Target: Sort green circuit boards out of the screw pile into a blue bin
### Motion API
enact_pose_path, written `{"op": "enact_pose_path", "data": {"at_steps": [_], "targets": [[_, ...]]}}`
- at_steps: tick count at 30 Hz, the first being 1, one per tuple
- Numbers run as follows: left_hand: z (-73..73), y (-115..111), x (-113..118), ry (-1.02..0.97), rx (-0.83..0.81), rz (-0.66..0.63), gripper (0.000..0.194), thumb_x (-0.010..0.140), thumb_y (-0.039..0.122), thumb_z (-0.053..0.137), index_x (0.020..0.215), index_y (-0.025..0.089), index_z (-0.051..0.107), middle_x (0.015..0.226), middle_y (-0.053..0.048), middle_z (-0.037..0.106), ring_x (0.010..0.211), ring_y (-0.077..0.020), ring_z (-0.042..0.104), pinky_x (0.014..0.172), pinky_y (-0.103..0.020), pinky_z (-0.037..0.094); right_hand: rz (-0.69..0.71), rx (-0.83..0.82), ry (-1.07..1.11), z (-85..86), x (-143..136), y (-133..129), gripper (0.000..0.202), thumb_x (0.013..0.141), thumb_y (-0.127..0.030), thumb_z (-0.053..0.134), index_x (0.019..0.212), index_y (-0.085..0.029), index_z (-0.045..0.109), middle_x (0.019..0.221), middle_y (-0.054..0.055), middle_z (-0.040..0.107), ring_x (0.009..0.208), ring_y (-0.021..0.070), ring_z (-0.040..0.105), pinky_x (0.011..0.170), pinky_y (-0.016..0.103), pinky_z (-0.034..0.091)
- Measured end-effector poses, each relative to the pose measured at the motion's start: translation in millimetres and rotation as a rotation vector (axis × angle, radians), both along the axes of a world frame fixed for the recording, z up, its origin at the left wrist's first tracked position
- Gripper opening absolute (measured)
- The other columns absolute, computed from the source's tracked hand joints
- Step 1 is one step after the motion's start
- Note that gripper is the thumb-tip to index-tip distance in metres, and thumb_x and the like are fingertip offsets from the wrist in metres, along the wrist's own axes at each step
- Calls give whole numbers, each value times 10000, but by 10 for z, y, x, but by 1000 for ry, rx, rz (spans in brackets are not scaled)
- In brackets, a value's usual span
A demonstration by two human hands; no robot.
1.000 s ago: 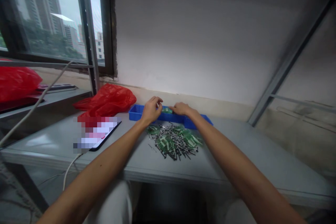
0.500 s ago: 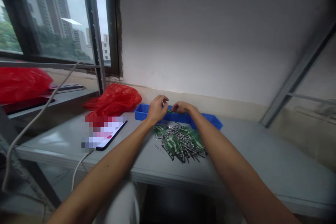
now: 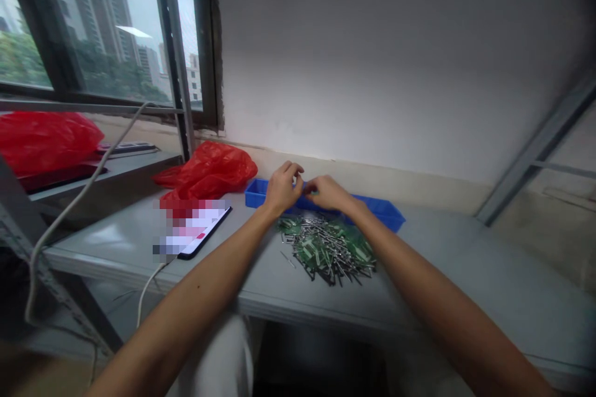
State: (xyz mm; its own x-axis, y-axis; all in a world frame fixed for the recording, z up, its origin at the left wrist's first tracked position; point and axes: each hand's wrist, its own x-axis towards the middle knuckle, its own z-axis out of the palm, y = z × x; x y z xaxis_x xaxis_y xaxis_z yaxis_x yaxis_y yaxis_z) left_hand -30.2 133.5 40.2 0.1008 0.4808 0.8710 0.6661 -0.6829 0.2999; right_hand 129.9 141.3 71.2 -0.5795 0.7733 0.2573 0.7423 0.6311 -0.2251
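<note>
- Because your left forearm crosses close to the white cable (image 3: 151, 279) hanging over the near edge, a sweep of that arm could snag it and drag the phone (image 3: 205, 232).
- Next, watch the loose fastener (image 3: 287, 259) lying apart on the grey table (image 3: 442, 260): a brushing wrist could roll it towards the edge.
- Your forearms flank the pile, so drawing them inward may scatter its outer pieces.
- Further off, the blue trays (image 3: 380, 211) look light; a knock from a knuckle could shift them, and a piece let go short of the rim would likely land outside.
- As for looks, the pile of metal fasteners (image 3: 331, 260) sits mid-table, on the near side of the trays: thin, shiny shafts with darker ends, crossing every way. Green packets (image 3: 310, 252) with pale strips lie among them; that tangle could lift several pieces at once.
- Beyond it, your left hand (image 3: 285, 189) has curled fingers over the trays; whether it holds anything, you can't tell from here.
- Just beside it, your right hand (image 3: 328, 192) has its fingertips drawn together near a speck of green, but whether it's pinched, or whether your hands touch, can't be made out.
</note>
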Motion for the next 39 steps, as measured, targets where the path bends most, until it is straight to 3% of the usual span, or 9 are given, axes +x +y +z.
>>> {"op": "enact_pose_path", "data": {"at_steps": [4, 9, 13, 16, 20, 24, 27, 32, 39], "targets": [[10, 0, -15, -57, 39, 56, 204, 813, 66, 499, 954, 202, 558, 880, -34, 575, 706, -151, 519, 723, -317, 454, 186, -124, -82, -208, -168, -314, 298, 775, -352, 696, 1017, -184, 738, 1026, 85, 743, 925, 233, 668, 845, 317, 483], [17, -6, -13, -53, 24, 63, 196, 808, 69, 497, 947, 195, 554, 877, -27, 573, 683, -140, 515, 698, -299, 449, 93, -38, -30, -427, -263, -344, 440, 716, -324, 772, 1120, -167, 694, 1136, 132, 696, 1105, 300, 593, 938, 390, 442], [14, -2, -10, -68, 43, 28, 196, 804, 65, 500, 942, 189, 563, 872, -22, 571, 676, -130, 509, 697, -294, 452, 40, -36, 208, -411, -199, -308, 347, 704, -132, 714, 1050, -152, 697, 1034, 95, 722, 936, 236, 644, 829, 331, 478], [18, 9, 5, -120, 16, -15, 198, 805, 72, 516, 956, 186, 572, 863, -19, 584, 664, -123, 509, 684, -288, 456, 27, -89, 419, -353, -28, -262, 301, 717, -118, 677, 1012, -169, 705, 981, 56, 736, 867, 197, 654, 804, 309, 486], [14, 7, 82, -209, -201, -175, 105, 859, 204, 559, 946, 172, 609, 798, -15, 627, 654, -124, 549, 634, -269, 470, -80, -182, 755, -333, 309, -172, 300, 690, -172, 712, 988, -142, 692, 1019, 100, 728, 922, 214, 663, 847, 332, 491], [-21, -22, 190, -172, -426, -412, 201, 849, 354, 623, 849, 157, 664, 769, -33, 670, 675, -138, 590, 635, -275, 490, -126, -310, 1028, -384, 529, -145, 344, 647, -209, 749, 975, -145, 667, 1001, 104, 717, 899, 214, 663, 825, 349, 508], [-51, -22, 231, -203, -511, -505, 180, 825, 321, 649, 814, 142, 665, 702, -27, 657, 618, -128, 581, 608, -274, 478, -127, -372, 1062, -418, 543, -178, 342, 661, -220, 742, 987, -156, 664, 1037, 106, 704, 913, 208, 654, 820, 344, 516], [-68, 19, 216, -261, -511, -479, 135, 811, 267, 628, 759, 142, 636, 646, -5, 614, 593, -123, 552, 594, -266, 452, -85, -441, 1079, -425, 483, -226, 358, 734, -293, 695, 1068, -167, 670, 1118, 118, 692, 935, 207, 647, 766, 310, 530], [-71, -40, 265, -279, -583, -513, 204, 824, 335, 590, 749, 145, 582, 603, 22, 569, 570, -115, 531, 586, -246, 424, -109, -338, 1204, -477, 483, -178, 323, 626, -458, 755, 755, -164, 717, 767, 59, 723, 663, 170, 607, 620, 295, 501]]}}
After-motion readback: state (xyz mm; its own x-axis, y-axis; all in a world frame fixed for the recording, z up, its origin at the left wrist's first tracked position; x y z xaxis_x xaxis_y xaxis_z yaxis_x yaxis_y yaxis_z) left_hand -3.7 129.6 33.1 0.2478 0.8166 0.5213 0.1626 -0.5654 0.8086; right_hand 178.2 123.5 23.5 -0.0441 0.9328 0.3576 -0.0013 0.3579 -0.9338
